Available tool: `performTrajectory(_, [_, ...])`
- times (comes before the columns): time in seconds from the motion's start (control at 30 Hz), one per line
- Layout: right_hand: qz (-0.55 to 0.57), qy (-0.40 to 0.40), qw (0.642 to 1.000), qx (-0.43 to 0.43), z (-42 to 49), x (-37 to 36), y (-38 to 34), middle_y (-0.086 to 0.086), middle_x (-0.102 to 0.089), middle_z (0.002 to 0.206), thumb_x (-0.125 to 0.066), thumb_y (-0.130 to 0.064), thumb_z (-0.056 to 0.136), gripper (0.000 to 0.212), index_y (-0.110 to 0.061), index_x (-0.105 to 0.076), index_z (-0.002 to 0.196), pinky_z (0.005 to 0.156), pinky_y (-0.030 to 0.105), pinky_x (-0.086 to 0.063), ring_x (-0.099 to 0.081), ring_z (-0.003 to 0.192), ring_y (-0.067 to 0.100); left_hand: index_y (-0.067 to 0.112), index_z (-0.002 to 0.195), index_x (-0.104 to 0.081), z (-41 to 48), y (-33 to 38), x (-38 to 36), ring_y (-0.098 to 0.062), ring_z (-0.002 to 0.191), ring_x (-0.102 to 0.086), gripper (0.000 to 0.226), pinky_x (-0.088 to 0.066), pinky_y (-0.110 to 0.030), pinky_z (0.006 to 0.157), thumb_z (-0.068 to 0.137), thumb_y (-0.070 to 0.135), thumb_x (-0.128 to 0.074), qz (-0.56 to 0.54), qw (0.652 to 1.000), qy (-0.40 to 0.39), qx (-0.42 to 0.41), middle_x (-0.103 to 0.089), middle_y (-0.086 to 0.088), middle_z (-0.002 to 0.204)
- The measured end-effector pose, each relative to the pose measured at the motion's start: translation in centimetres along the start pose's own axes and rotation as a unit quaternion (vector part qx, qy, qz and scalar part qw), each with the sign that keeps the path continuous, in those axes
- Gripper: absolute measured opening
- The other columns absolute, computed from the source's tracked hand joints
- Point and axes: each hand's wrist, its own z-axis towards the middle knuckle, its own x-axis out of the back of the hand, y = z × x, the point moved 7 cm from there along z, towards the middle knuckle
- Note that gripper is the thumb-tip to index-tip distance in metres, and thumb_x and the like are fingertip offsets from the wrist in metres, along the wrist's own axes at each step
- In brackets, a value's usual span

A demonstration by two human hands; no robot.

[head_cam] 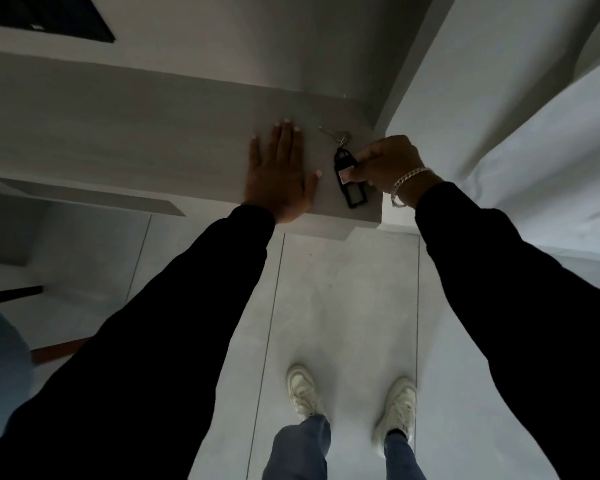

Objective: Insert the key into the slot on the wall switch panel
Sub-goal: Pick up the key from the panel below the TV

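Key point(329, 132) on grey shelf point(153, 133), right hand point(385, 161) pinching its black tag point(347, 178), left hand point(279, 171) flat, released.

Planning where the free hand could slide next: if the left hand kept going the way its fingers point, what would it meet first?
The left hand lies flat on the grey ledge, fingers pointing at the wall behind. Bare ledge, then probably that wall; the key sits off to its right.

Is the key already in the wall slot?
Not in. The key lies on the grey ledge, while the right hand pinches its black tag. No switch panel shows.
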Motion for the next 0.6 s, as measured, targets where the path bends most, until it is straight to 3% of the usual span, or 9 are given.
performTrajectory(0.07, [0.056, -0.048, 0.996, -0.043, -0.2, -0.4, 1.2, 0.007, -0.066, 0.076, -0.081, -0.026, 0.071, 0.019, -0.013, -0.072, 0.082, 0.068, 0.033, -0.055, -0.062, 0.069, 0.020, 0.004, 0.156, -0.014, -0.2, 0.2, -0.2, -0.031, 0.157, -0.010, 0.079, -0.008, -0.060, 0.127, 0.097, 0.053, -0.028, -0.002, 1.000, 0.003, 0.010, -0.011, -0.017, 0.168])
performTrajectory(0.13, [0.138, -0.048, 0.987, -0.070, -0.9, -0.2, 1.8, 0.011, -0.060, 0.068, -0.080, -0.019, 0.073, 0.021, -0.003, -0.070, 0.083, 0.053, 0.027, -0.048, -0.053, 0.056, 0.019, 0.003, 0.156, -0.014, -0.9, 1.0, -0.4, -0.032, 0.157, -0.010, 0.078, -0.008, -0.059, 0.127, 0.097, 0.052, -0.030, -0.013, 1.000, 0.002, 0.022, -0.011, -0.018, 0.168])
performTrajectory(0.2, [0.208, -0.042, 0.974, -0.084, -1.8, 0.3, 2.0, 0.014, -0.057, 0.068, -0.078, -0.013, 0.075, 0.030, 0.008, -0.068, 0.093, 0.047, 0.026, -0.043, -0.048, 0.050, 0.017, 0.002, 0.156, -0.012, -1.6, 2.0, -0.6, -0.032, 0.157, -0.008, 0.078, -0.007, -0.056, 0.128, 0.098, 0.049, -0.034, -0.027, 0.999, 0.003, 0.032, -0.009, -0.018, 0.168])
performTrajectory(0.27, [0.246, -0.040, 0.964, -0.091, -3.3, 1.1, 2.3, 0.011, -0.057, 0.065, -0.076, -0.013, 0.077, 0.025, 0.003, -0.067, 0.094, 0.042, 0.021, -0.045, -0.050, 0.047, 0.013, 0.003, 0.157, -0.010, -2.1, 2.7, -0.6, -0.031, 0.157, -0.005, 0.078, -0.005, -0.054, 0.128, 0.099, 0.048, -0.036, -0.047, 0.998, -0.024, 0.044, -0.006, -0.017, 0.169])
performTrajectory(0.4, [0.302, -0.051, 0.948, -0.084, -5.8, 3.8, 2.6, 0.008, -0.059, 0.066, -0.072, -0.011, 0.081, 0.009, -0.005, -0.066, 0.079, 0.043, 0.018, -0.049, -0.051, 0.049, 0.011, 0.004, 0.157, -0.009, -2.8, 4.1, 0.3, -0.031, 0.157, -0.004, 0.075, -0.007, -0.052, 0.128, 0.101, 0.046, -0.036, -0.084, 0.993, -0.071, 0.052, -0.004, -0.016, 0.169])
performTrajectory(0.47, [0.313, -0.058, 0.946, -0.070, -7.1, 5.6, 3.3, 0.007, -0.060, 0.068, -0.071, -0.009, 0.083, 0.011, -0.009, -0.065, 0.073, 0.045, 0.017, -0.050, -0.053, 0.051, 0.010, 0.003, 0.156, -0.012, -3.8, 5.6, 1.4, -0.032, 0.157, -0.007, 0.073, -0.010, -0.051, 0.128, 0.102, 0.044, -0.037, -0.100, 0.992, -0.064, 0.048, -0.008, -0.017, 0.169])
performTrajectory(0.6, [0.320, -0.050, 0.945, -0.038, -9.9, 10.0, 5.1, 0.007, -0.062, 0.070, -0.068, -0.006, 0.084, 0.007, -0.002, -0.067, 0.090, 0.046, 0.015, -0.052, -0.053, 0.050, 0.009, 0.000, 0.155, -0.017, -5.3, 10.8, 4.4, -0.034, 0.156, -0.010, 0.069, -0.013, -0.053, 0.128, 0.102, 0.039, -0.040, -0.111, 0.994, -0.003, 0.001, -0.013, -0.020, 0.167])
